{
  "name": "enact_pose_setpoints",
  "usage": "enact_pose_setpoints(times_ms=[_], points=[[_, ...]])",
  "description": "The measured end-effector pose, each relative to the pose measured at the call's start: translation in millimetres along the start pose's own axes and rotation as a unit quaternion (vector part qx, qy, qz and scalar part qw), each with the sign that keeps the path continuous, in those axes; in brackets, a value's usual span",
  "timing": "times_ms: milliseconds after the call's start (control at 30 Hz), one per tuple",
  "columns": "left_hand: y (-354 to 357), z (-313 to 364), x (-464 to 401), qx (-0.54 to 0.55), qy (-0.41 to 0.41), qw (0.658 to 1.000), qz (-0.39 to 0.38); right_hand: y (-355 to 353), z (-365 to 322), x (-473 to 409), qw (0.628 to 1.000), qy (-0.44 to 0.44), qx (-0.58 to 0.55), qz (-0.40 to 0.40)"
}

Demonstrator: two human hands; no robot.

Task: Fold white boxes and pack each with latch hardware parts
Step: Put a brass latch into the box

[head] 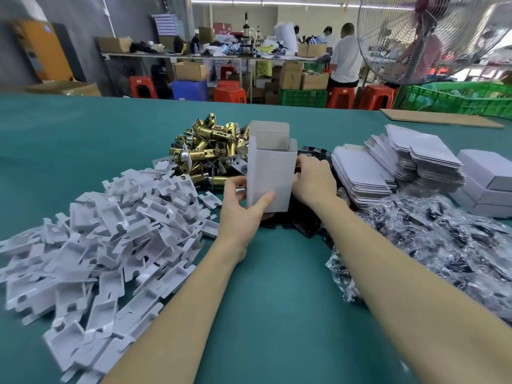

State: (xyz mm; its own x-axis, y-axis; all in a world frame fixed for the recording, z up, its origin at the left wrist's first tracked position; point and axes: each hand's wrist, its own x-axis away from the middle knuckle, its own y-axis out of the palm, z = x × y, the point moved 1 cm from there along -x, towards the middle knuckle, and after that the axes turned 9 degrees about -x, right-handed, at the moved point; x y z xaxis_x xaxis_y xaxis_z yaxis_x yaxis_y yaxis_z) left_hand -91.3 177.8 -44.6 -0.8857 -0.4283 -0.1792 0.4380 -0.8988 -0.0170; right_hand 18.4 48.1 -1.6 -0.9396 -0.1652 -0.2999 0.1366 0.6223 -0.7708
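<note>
A white box (270, 176) stands upright between both hands over the green tabletop (83, 134), just in front of the brass latches (210, 146). Its top is open, with the flaps up. The left hand (243, 209) grips the lower left side, its thumb pressed across the front face. The right hand (313, 181) is curled against the right wall, holding it; its fingertips are hidden behind the box.

The step in hand looks like squaring up the tube and closing its bottom, which cannot be seen from here. To do it well, keep the walls at right angles before tucking anything, press only along the scored creases, and avoid squeezing the front face, since thin card will likely dent under that thumb. Hold the open end upward so parts can drop straight in.

The inserts (105, 239) lie piled at the left, flat blanks (360, 173) are stacked at the right, and bagged parts (432, 245) lie beside the right forearm, all close by for the packing stage
</note>
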Motion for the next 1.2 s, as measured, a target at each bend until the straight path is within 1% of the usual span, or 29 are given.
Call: enact_pose_setpoints(times_ms=[67,300,400,533,633,733,800,867,967,1100,1133,1200], points=[[0.7,0.2,0.0,0.003,-0.002,1.000,-0.007,1.8,1.6,-8.2,0.998,0.007,0.058,-0.037],[2.8,-0.3,1.8,0.007,-0.002,1.000,-0.018,-0.4,0.6,-25.8,0.987,0.049,0.112,-0.103],[2.6,0.5,1.9,0.014,-0.007,1.000,-0.017,-3.5,0.4,-29.4,0.988,0.056,0.107,-0.098],[2.9,2.5,1.9,0.022,-0.015,0.999,-0.030,-8.1,-0.9,-27.9,0.984,0.015,0.149,-0.095],[3.5,3.8,3.0,0.021,-0.018,0.998,-0.050,-12.7,1.1,-24.7,0.984,-0.015,0.160,-0.072],[2.7,5.4,4.2,0.007,-0.016,0.998,-0.061,-13.5,2.2,-16.2,0.986,-0.042,0.150,-0.064],[1.8,7.3,5.7,0.007,-0.017,0.998,-0.067,-13.6,1.5,-9.9,0.988,-0.066,0.133,-0.035],[1.6,8.5,7.1,0.008,-0.018,0.997,-0.077,-18.2,0.7,-5.4,0.993,-0.079,0.087,0.020],[1.2,7.6,7.6,0.006,-0.016,0.996,-0.085,-29.8,4.7,-0.4,0.995,-0.038,-0.013,0.087],[1.6,4.4,6.5,0.000,-0.013,0.995,-0.096,-41.5,14.4,9.8,0.980,-0.035,-0.103,0.166],[1.3,4.3,6.3,-0.002,-0.013,0.995,-0.098,-46.2,14.5,10.4,0.977,-0.039,-0.113,0.177],[1.3,5.1,7.0,-0.001,-0.013,0.994,-0.107,-58.9,15.1,10.0,0.978,-0.037,-0.115,0.170]])
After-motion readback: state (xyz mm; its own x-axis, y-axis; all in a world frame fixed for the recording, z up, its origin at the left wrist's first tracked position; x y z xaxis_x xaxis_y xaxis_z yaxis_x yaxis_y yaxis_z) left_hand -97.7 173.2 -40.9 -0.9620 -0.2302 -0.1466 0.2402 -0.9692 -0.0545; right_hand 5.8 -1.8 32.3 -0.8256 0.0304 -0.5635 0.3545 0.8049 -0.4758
